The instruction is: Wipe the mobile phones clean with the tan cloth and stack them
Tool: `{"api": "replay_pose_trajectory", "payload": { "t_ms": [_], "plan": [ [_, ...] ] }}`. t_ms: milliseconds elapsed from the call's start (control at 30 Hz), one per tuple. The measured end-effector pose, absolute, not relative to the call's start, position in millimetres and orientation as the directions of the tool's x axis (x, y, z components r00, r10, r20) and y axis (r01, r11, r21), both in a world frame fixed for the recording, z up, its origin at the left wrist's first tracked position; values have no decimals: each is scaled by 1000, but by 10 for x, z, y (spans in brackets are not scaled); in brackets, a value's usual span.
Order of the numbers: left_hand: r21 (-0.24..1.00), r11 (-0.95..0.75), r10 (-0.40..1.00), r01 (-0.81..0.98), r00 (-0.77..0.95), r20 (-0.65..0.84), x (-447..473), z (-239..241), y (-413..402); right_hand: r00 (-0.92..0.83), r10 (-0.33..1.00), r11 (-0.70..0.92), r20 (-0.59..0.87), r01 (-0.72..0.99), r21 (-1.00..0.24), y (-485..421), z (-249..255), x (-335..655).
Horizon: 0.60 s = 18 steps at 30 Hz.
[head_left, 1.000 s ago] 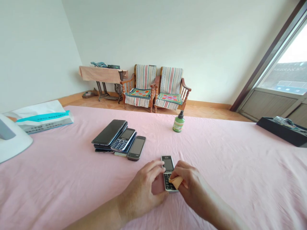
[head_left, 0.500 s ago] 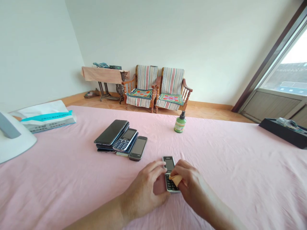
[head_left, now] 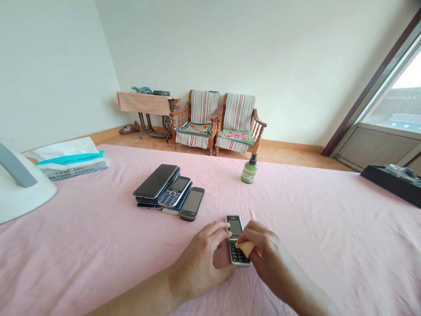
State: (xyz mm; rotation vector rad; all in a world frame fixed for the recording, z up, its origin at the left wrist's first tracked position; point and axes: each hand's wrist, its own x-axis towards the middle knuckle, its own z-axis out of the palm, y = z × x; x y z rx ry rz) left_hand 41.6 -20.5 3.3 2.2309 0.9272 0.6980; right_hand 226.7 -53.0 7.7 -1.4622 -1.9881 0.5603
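An unfolded flip phone point(head_left: 235, 227) lies face up on the pink cloth, its screen half away from me and its dark keypad point(head_left: 239, 257) nearer. My left hand point(head_left: 207, 248) steadies it, fingertips at the left edge by the screen and thumb at the bottom end. In the pinched fingers of my right hand point(head_left: 263, 243) is a small yellow cleaning cloth point(head_left: 246, 249) with a zigzag edge. The cloth rests on the keypad, covering part of the keys. Some of my right fingertips are hidden behind the hand.
Left of centre lie stacked smartphones point(head_left: 157, 181), a keypad phone point(head_left: 174, 192) and a grey phone point(head_left: 192, 203). A green spray bottle point(head_left: 250, 170) stands beyond my hands. Tissues point(head_left: 74, 162) and a white appliance point(head_left: 23, 193) are at left, a black box point(head_left: 388, 184) at right.
The whole view has shifted slightly, so everything appears a little further right. My hands keep almost the same pose, with the yellow cloth still on the keypad.
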Motion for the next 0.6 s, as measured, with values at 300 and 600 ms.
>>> {"api": "replay_pose_trajectory", "payload": {
  "t_ms": [300, 600],
  "plan": [
    [711, -567, 755, 416, 608, 247, 420, 9, -199, -216, 947, 319, 236, 683, -657, -524, 65, 2285],
    [728, -551, 759, 409, 608, 232, 425, 19, -200, -236, 944, 330, 230, 659, -676, -500, 62, 2272]
  ]
}}
